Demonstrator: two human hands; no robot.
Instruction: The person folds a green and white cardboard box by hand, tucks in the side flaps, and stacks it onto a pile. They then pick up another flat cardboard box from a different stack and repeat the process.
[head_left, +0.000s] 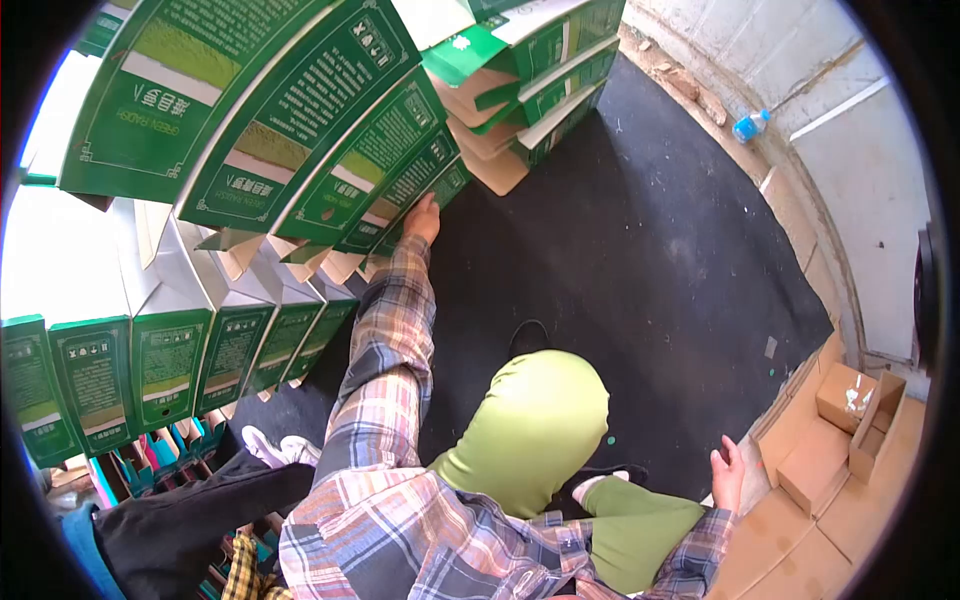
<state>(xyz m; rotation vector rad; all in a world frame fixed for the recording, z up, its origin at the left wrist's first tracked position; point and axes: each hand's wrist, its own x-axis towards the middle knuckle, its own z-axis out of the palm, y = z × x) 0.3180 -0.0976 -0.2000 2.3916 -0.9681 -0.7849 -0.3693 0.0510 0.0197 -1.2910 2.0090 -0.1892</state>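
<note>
My left hand (425, 220) reaches forward to the low end of a tall stack of green radish cartons (345, 180). Its fingers curl against the edge of the lowest carton (448, 186) there, and the fingertips are partly hidden. The cartons are green with white lettering and lean over at a slant. Down at the right, my right hand (728, 474) hangs with fingers apart, holding nothing. Brown cardboard (775, 540) lies beside it.
More green cartons (170, 360) stand in a row at left. Open-flapped cartons (530, 100) are piled ahead. Black matting (640, 230) covers the floor. A blue-labelled bottle (750, 126) lies by the wall. Another person's dark-trousered leg (200, 520) is at lower left; small brown boxes (845, 400) sit at right.
</note>
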